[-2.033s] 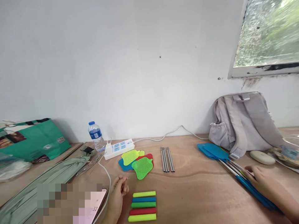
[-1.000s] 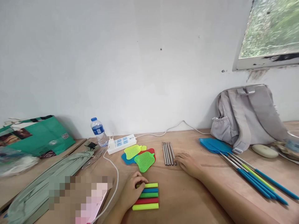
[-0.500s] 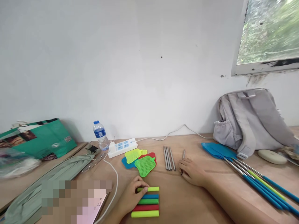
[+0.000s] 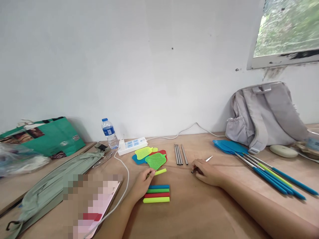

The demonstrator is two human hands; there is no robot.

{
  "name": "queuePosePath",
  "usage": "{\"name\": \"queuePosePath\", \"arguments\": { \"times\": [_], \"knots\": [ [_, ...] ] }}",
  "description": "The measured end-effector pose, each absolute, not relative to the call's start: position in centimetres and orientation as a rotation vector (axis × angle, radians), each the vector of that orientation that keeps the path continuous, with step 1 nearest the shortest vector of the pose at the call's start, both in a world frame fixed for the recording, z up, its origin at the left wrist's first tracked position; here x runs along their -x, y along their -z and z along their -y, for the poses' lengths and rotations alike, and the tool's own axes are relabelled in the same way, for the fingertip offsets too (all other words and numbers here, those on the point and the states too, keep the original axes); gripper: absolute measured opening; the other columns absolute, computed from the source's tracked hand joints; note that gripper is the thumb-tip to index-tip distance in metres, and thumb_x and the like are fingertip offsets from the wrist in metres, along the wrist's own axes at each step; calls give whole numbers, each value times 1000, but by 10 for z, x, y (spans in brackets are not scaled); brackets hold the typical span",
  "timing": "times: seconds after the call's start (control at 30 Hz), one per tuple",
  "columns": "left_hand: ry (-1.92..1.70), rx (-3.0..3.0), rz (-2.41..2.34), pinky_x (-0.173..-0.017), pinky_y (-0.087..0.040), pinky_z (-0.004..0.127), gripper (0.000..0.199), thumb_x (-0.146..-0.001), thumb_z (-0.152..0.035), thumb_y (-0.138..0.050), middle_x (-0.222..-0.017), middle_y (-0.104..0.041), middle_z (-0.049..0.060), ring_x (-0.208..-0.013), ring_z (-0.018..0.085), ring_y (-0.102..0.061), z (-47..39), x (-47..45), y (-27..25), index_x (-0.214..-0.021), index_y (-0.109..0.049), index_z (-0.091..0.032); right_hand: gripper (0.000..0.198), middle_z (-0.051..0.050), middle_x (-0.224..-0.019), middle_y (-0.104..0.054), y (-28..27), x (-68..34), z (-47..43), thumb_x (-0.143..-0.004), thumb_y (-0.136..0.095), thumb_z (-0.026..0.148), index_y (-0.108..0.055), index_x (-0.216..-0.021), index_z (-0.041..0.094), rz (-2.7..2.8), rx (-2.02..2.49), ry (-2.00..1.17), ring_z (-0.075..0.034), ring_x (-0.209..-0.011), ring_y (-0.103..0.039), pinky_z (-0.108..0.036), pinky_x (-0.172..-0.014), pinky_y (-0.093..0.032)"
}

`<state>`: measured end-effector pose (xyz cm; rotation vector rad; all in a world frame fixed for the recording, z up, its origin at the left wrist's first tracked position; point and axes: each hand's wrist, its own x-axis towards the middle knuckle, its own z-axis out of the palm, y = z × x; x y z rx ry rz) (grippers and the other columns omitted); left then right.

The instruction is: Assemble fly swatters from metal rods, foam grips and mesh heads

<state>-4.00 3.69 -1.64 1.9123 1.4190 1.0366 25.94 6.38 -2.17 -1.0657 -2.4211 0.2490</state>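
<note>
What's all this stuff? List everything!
window: 1, white-framed, right
wall: 1, white, back
table: 1, brown, below
backpack: 1, grey, right
disc: 1, cream, right
tub: 1, clear, right
swatters: about 5, mostly blue, right
rods: 5, silver, centre
swatter heads: 4+, yellow, green, red, blue, centre
grips: 5, yellow (2), blue, green, red, front
strip: 1, white, by bottle
cords: 2, white, at strip
bottle: 1, clear, left
bag: 1, green, left
plastic: 1, clear, left
cloth: 1, grey-green, left
phone: 1, pink screen, left
left hand: 1, on a grip
right hand: 1, on a rod
</note>
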Motion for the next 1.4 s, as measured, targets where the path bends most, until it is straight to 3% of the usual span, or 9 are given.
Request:
{"name": "queuePosePath", "arguments": {
  "times": [0.2, 0.43, 0.63, 0.97, 1.13, 1.27, 1.4],
  "knots": [
    [-1183, -2021, -1422, -66, -35, 27, 29, -85, -38, -33, -69, -51, 2, -70, 18, -47, -25, 28, 9, -70, -51, -20, 19, -7, -94, -58, 27, -263, -13, -82, -39, 18, -52, -96, 20, 2363, 1088, -340, -18, -88, -53, -35, -79, -44],
    [-860, -2304, -1238, -75, -35, 31, 31, -88, -34, -25, -78, -51, 3, -76, 18, -46, 13, -1, -13, -80, -51, -21, 29, -7, -102, -57, 22, -265, 29, -88, -34, 26, -51, -112, 26, 2350, 1009, -375, -16, -94, -55, -28, -82, -45],
    [-653, -2594, -1162, -75, -32, 32, 29, -89, -31, -26, -82, -53, 3, -76, 18, -45, 23, -13, -12, -86, -53, -22, 31, -6, -91, -63, 14, -259, 30, -88, -35, 31, -53, -112, 26, 2390, 1076, -209, -16, -79, -59, -27, -69, -45],
    [-622, -2677, -1103, -70, -32, 30, 27, -88, -31, -33, -79, -57, 3, -71, 17, -47, 22, -15, -11, -86, -58, -22, 30, -4, -90, -64, 14, -252, 32, -87, -37, 31, -54, -111, 27, 2303, 1054, -438, -15, -79, -59, -23, -68, -43],
    [-621, -2754, -1067, -74, -34, 31, 22, -86, -32, -39, -79, -60, 3, -72, 18, -51, 26, -17, -9, -88, -59, -24, 32, -4, -89, -65, 14, -257, 35, -84, -40, 28, -49, -115, 26, 2403, 1047, -220, -17, -79, -60, -27, -70, -44],
    [-676, -2868, -1047, -75, -36, 31, 20, -86, -30, -41, -78, -62, 2, -72, 17, -53, 34, -26, -4, -91, -58, -23, 57, -9, -97, -63, 28, -251, 43, -74, -49, 29, -27, -126, 20, 2274, 1072, 14, -21, -83, -60, -30, -68, -45],
    [-880, -2994, -910, -67, -39, 29, 24, -86, -31, -37, -73, -62, 3, -65, 16, -52, 45, -44, 8, -91, -57, -20, 49, -9, -104, -60, 35, -235, 55, -67, -48, 19, -36, -114, 22, 2287, 1073, 72, -22, -88, -58, -29, -67, -43]
  ]
}}
